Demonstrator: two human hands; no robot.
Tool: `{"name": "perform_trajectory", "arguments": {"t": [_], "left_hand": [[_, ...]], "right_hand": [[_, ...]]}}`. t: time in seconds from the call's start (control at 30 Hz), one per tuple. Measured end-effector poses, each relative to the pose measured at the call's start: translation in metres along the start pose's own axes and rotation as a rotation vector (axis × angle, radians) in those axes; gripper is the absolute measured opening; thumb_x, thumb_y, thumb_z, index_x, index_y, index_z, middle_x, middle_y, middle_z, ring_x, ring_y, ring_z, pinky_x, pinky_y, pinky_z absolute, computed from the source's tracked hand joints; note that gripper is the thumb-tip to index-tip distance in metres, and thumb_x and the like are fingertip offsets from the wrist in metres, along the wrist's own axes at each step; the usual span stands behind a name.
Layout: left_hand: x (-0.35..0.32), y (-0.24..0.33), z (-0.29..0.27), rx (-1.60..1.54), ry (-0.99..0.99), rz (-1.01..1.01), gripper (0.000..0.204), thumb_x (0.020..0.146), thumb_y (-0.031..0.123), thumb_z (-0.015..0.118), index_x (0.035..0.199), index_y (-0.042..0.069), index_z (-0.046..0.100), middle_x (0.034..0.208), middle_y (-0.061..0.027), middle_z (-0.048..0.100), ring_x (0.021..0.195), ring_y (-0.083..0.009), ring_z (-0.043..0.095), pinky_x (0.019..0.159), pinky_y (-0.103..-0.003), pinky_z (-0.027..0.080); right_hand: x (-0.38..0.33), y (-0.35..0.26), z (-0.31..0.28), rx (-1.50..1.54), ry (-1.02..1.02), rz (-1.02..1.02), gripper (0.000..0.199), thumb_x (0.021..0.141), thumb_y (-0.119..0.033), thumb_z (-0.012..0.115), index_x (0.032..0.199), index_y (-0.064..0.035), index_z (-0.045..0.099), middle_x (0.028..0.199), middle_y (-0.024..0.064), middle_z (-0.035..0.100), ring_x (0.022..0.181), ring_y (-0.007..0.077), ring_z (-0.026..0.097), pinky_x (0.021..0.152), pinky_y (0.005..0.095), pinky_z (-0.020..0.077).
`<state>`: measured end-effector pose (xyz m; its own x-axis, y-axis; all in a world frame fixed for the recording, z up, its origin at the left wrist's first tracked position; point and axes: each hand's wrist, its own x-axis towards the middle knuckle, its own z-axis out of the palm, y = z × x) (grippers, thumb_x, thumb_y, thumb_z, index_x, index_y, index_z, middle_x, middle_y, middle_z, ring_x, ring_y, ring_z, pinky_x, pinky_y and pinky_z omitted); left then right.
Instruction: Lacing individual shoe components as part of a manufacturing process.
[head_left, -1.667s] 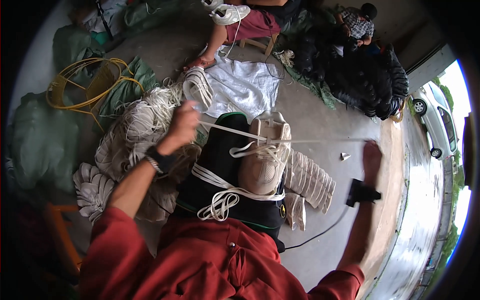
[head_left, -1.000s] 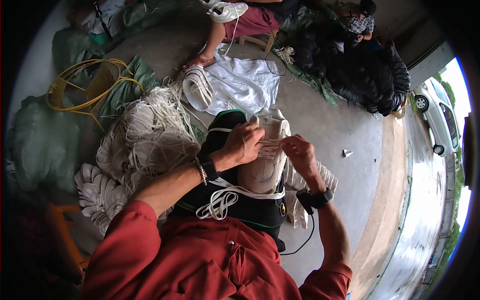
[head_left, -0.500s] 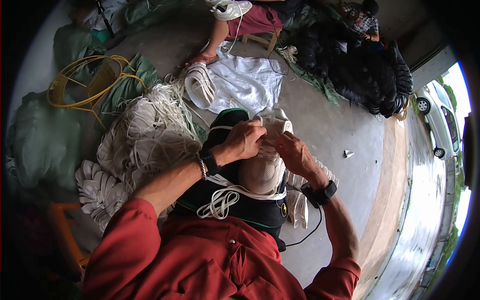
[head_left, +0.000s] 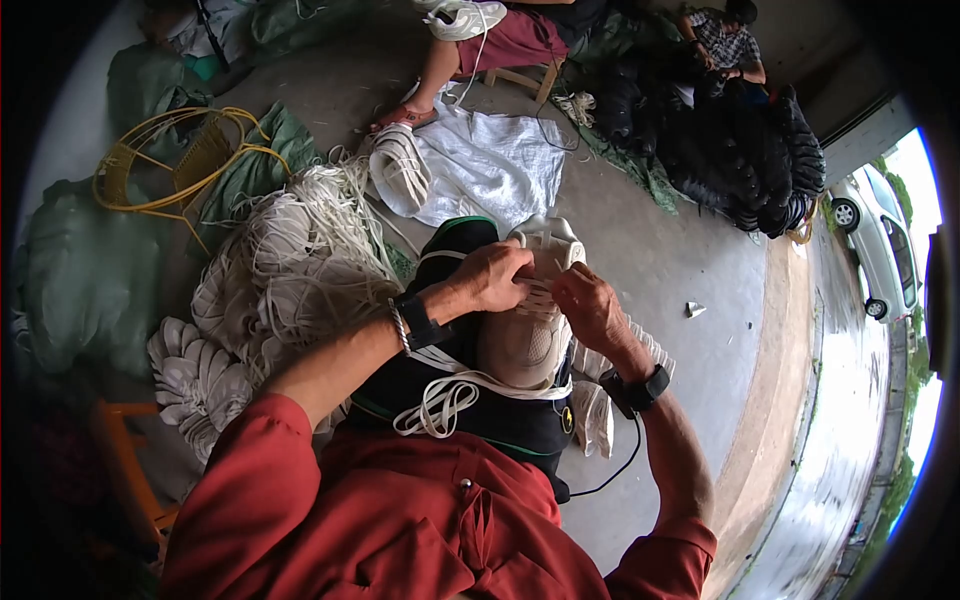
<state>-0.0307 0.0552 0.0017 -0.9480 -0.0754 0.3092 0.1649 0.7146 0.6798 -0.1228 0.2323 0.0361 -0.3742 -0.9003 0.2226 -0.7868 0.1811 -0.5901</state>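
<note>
A white sneaker (head_left: 519, 348) lies on my lap, its toe toward me and its heel away. My left hand (head_left: 490, 278) is closed at the left edge of the lacing, thumb and fingertips on the shoe. At the opposite side, my right hand (head_left: 590, 304) pinches a thin white shoelace whose short end pokes up over the tongue. Criss-crossed lacing shows between the two hands. A looped bundle of white laces (head_left: 440, 404) rests on my dark-clad thigh, just left of the toe.
Left of my legs is a big heap of white shoes and laces (head_left: 300, 235). More white shoes (head_left: 596, 418) lie by my right leg. Ahead are a white cloth (head_left: 495, 165) and a seated person's leg (head_left: 440, 80). A yellow round frame (head_left: 180, 175) stands farther left; black shoes (head_left: 725, 150) lie far right.
The fingers of my right hand have shifted slightly, and a lace end now shows above them. My left hand has barely moved. The far-right person has raised their head and upper body.
</note>
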Motion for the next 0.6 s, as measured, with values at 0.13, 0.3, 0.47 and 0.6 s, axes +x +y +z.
{"name": "perform_trajectory", "arguments": {"t": [0.13,0.3,0.47,0.6], "left_hand": [[0.001,-0.004,-0.001,-0.054,-0.061,-0.071,0.015,0.067,0.008,0.063,0.077,0.001,0.055,0.078,-0.0129,0.054,0.079,-0.0304,0.056,0.068,-0.037,0.044],[0.001,-0.003,0.003,-0.060,0.004,-0.016,0.013,0.068,0.007,0.062,0.076,0.001,0.055,0.076,-0.0127,0.053,0.077,-0.0304,0.055,0.066,-0.037,0.044],[-0.002,-0.010,-0.001,-0.032,-0.006,0.060,0.008,0.069,0.001,0.058,0.074,0.001,0.052,0.076,-0.0125,0.052,0.077,-0.0313,0.054,0.065,-0.038,0.043],[-0.010,-0.008,-0.004,0.084,0.000,0.166,0.010,0.069,-0.001,0.058,0.076,0.001,0.051,0.077,-0.0126,0.052,0.078,-0.0320,0.054,0.066,-0.039,0.043]], "right_hand": [[0.002,-0.001,0.000,-0.007,0.000,-0.008,0.004,0.077,-0.004,0.053,0.080,-0.0014,0.053,0.078,0.0148,0.051,0.071,0.0346,0.053,0.061,0.0406,0.0439],[0.004,0.004,0.001,-0.051,0.008,-0.050,0.003,0.077,-0.004,0.053,0.079,-0.0016,0.053,0.079,0.0145,0.052,0.071,0.0339,0.054,0.061,0.0401,0.0444],[0.003,0.009,0.006,0.018,0.057,0.037,0.004,0.077,-0.005,0.053,0.077,-0.0016,0.053,0.076,0.0142,0.053,0.071,0.0337,0.055,0.061,0.0396,0.0454],[0.000,0.012,0.010,0.070,0.112,0.092,0.002,0.076,-0.003,0.053,0.076,-0.0012,0.054,0.075,0.0139,0.055,0.072,0.0337,0.056,0.062,0.0395,0.0460]]}}
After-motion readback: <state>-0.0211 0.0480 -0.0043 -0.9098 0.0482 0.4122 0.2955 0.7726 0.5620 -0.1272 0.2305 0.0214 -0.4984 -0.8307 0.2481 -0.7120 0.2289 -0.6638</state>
